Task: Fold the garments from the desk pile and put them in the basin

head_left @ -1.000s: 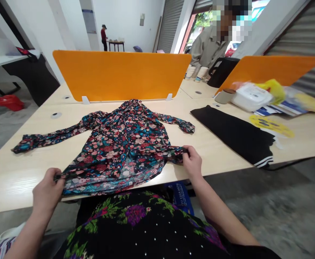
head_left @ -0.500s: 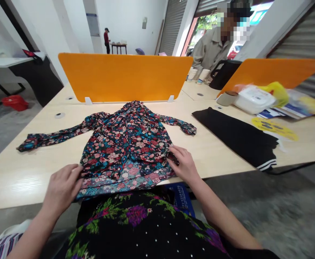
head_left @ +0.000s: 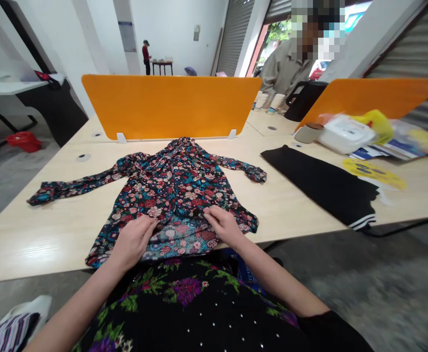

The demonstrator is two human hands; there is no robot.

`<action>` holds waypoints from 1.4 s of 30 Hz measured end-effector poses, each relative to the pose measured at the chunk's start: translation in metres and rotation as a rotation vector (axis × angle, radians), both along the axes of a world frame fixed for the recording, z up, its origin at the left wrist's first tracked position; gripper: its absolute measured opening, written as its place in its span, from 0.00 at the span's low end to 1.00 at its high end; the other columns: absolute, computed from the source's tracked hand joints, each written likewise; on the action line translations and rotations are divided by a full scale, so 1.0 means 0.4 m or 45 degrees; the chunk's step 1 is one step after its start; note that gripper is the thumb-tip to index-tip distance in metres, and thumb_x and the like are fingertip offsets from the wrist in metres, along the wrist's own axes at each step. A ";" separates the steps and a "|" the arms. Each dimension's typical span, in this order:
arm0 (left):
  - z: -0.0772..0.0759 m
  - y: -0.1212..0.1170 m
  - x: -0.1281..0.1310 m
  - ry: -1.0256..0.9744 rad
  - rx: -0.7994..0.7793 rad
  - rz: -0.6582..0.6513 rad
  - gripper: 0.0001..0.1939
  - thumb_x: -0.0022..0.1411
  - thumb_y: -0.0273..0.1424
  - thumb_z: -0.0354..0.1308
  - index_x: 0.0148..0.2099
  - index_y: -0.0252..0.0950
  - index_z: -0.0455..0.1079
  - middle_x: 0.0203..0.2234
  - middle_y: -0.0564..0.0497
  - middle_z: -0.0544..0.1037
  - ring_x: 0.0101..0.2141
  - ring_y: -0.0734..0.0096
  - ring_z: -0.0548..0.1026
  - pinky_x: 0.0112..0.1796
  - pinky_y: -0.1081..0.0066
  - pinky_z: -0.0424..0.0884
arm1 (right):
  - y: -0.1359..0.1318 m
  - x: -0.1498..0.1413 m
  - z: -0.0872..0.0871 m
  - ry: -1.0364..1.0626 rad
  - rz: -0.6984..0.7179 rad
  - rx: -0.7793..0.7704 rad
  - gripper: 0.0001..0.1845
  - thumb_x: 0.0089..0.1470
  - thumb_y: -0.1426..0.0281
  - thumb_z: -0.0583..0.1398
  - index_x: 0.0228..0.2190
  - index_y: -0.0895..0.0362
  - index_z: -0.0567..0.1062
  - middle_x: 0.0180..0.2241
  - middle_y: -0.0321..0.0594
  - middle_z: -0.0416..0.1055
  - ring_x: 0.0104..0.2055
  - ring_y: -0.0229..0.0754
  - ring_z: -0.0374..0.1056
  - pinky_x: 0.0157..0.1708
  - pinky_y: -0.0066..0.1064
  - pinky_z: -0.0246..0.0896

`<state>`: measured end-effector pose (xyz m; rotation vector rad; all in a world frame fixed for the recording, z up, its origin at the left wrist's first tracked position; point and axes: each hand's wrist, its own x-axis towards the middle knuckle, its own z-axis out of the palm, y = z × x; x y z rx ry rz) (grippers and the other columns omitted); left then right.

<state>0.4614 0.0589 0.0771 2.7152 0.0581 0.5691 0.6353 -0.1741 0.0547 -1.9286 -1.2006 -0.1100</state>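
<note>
A dark floral long-sleeved blouse point(head_left: 177, 188) lies spread on the light wooden table point(head_left: 34, 234), sleeves stretched left and right. My left hand point(head_left: 133, 240) rests on its lower front near the hem, fingers bent and pinching the fabric. My right hand point(head_left: 224, 224) sits close beside it, fingers curled onto the front edge of the cloth. Both hands meet near the middle of the hem, at the table's near edge.
A black garment with white stripes point(head_left: 324, 186) lies to the right. An orange divider point(head_left: 170, 105) stands behind the blouse; a second one point(head_left: 368, 98) is at right with a white box point(head_left: 344, 132), yellow bags and papers. A person point(head_left: 287, 66) stands beyond the divider.
My hands have moved inward from the blouse's outer hem corners to the middle of the hem. The lower corners now lie spread on the table.
</note>
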 end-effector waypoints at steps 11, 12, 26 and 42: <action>0.027 -0.021 -0.020 -0.031 -0.188 -0.113 0.14 0.70 0.35 0.45 0.47 0.38 0.70 0.40 0.49 0.78 0.42 0.71 0.76 0.46 0.72 0.71 | 0.017 -0.113 0.056 0.219 0.723 -0.091 0.12 0.64 0.69 0.52 0.43 0.57 0.74 0.44 0.45 0.75 0.49 0.41 0.70 0.51 0.33 0.64; 0.019 -0.014 -0.018 -0.049 -0.128 -0.122 0.14 0.70 0.35 0.46 0.48 0.38 0.70 0.44 0.48 0.77 0.46 0.69 0.75 0.50 0.70 0.70 | 0.001 -0.103 0.046 0.212 0.594 -0.045 0.12 0.64 0.69 0.52 0.43 0.56 0.74 0.43 0.45 0.75 0.49 0.41 0.71 0.51 0.33 0.64; -0.142 -0.002 0.068 0.247 0.436 -0.139 0.26 0.70 0.45 0.41 0.66 0.46 0.59 0.66 0.48 0.56 0.65 0.49 0.52 0.61 0.44 0.53 | -0.341 0.066 -0.068 0.015 -0.204 -0.498 0.33 0.46 0.74 0.57 0.56 0.56 0.68 0.61 0.50 0.61 0.63 0.53 0.57 0.60 0.49 0.56; -0.126 -0.018 0.063 0.313 0.504 -0.070 0.28 0.69 0.46 0.40 0.66 0.44 0.58 0.67 0.48 0.55 0.65 0.48 0.52 0.61 0.44 0.52 | -0.374 -0.013 0.048 0.767 -0.343 0.366 0.15 0.54 0.55 0.61 0.32 0.54 0.69 0.24 0.36 0.71 0.21 0.37 0.65 0.23 0.30 0.63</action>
